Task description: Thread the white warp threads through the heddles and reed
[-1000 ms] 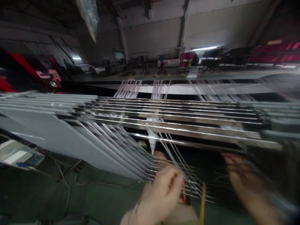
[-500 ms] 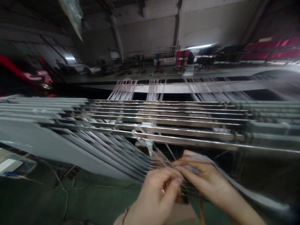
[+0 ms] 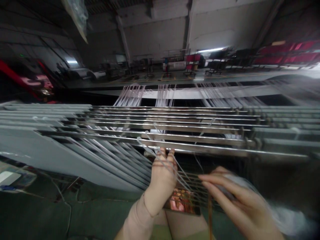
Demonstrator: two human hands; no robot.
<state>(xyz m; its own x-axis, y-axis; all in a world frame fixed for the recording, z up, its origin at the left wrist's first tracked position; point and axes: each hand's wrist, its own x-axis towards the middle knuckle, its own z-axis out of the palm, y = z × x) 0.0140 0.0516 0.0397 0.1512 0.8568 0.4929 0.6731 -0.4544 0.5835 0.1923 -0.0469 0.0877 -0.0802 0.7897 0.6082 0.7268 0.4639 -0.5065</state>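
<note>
I face a loom's row of steel heddle bars [image 3: 190,146] running left to right, with packs of thin grey heddles [image 3: 82,156] slanting down at the left. My left hand [image 3: 162,171] reaches up among white warp threads [image 3: 162,95] just under the nearest bar, fingers extended and close together, threads crossing over them. My right hand [image 3: 232,196] is lower right, fingers stretched leftward and lying over a bundle of loose heddles [image 3: 197,190]; it is smeared by motion. A phone with a lit screen [image 3: 181,201] lies on my lap below the hands.
Grey heddle frames [image 3: 282,133] continue to the right. A warp sheet [image 3: 200,93] stretches behind the bars. Beyond lies a dim factory hall with machines, red racks [image 3: 287,55] and a grey wall. A green floor with cables [image 3: 62,200] is at lower left.
My left hand rose from a pinch near the loose heddles up to the threads under the nearest bar. My right hand drew back to the right and lower.
</note>
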